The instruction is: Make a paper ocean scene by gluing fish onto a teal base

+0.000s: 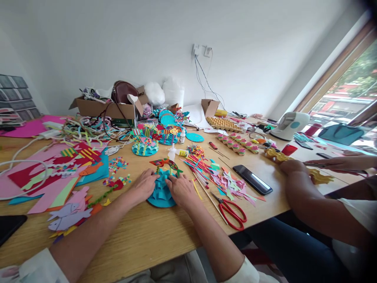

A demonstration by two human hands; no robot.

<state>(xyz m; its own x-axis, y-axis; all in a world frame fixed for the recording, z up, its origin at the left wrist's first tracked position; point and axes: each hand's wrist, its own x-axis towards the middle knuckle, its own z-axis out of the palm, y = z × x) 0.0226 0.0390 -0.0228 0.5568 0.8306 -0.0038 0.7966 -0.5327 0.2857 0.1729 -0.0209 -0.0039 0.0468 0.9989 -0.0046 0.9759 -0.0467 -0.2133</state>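
Observation:
A blue craft piece (pixel 161 193) with a round base and wavy egg-tray-like bumps sits on the table before me. Paper fish (pixel 174 166) in red and green stand on stems at its back. My left hand (pixel 145 184) touches its left side, fingers bent against the bumps. On the opposite side my right hand (pixel 182 190) rests with its fingertips on the piece. Whether either hand pinches anything small is hidden. Just behind stand a white glue bottle (pixel 172 152) and finished-looking blue pieces with fish (pixel 145 147).
Red scissors (pixel 232 214), thin sticks (pixel 210 198), paper strips (pixel 232 182) and a phone (pixel 252 180) lie to the right. Colored paper (pixel 35 177) and purple paper fish (pixel 69 216) cover the left. A co-worker's arm (pixel 309 196) reaches in at right, beside yellow tray pieces (pixel 321 177).

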